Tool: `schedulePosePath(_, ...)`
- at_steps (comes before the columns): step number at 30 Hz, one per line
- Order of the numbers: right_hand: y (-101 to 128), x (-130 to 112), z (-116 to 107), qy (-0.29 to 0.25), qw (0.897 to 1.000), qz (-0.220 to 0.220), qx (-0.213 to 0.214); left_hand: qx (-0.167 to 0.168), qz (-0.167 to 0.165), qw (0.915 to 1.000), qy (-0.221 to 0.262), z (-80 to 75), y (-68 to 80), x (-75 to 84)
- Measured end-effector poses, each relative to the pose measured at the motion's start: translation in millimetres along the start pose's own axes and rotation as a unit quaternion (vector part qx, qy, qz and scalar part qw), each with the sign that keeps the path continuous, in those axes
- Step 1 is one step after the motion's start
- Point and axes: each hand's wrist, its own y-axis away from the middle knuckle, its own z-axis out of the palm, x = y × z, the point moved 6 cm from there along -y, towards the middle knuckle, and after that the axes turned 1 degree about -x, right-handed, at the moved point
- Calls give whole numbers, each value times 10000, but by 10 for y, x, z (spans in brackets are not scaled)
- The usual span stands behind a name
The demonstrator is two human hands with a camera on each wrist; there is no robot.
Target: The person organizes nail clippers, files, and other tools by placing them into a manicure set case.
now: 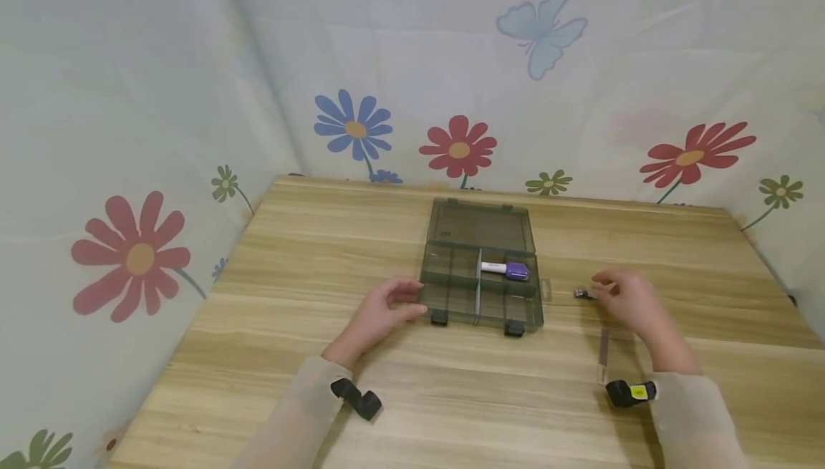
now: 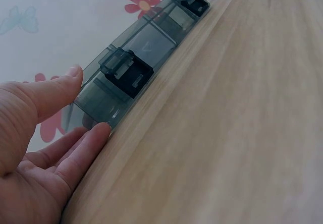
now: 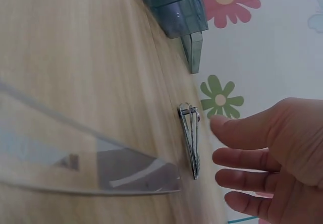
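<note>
A see-through dark green divided case (image 1: 451, 297) lies on the table with its lid (image 1: 480, 229) tipped back. In its rear right compartment is a purple nail polish bottle (image 1: 518, 271) with a white cap. At the case's front left corner, my left hand (image 1: 387, 308) touches the side; in the left wrist view its thumb (image 2: 65, 85) is at the upper edge and a fingertip at the lower. To the right of the case lies a silver nail clipper (image 3: 189, 138). My right hand (image 1: 628, 301) is beside it, fingers apart and a small gap between them and the clipper.
A flat clear strip with a darker section (image 1: 603, 351) lies in front of the nail clipper. Two black latches, one a left latch (image 1: 440, 318), stick out from the case's front. Printed fabric (image 1: 412, 39) hangs behind the wooden table (image 1: 309, 240).
</note>
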Motion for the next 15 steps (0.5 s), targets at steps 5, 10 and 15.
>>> schedulePosePath(5, -30, -2, 94, 208, 9993, -151, -257, -6, 57, 10000, -23, -7, 38, 112)
schedulePosePath(10, -59, -12, 141, 352, 9986, -317, -248, -13, 17, 10000, -13, -11, 37, 123)
schedulePosePath(15, -87, -11, 167, 419, 9983, -335, -216, -47, 1, 10000, -6, -11, 45, 119)
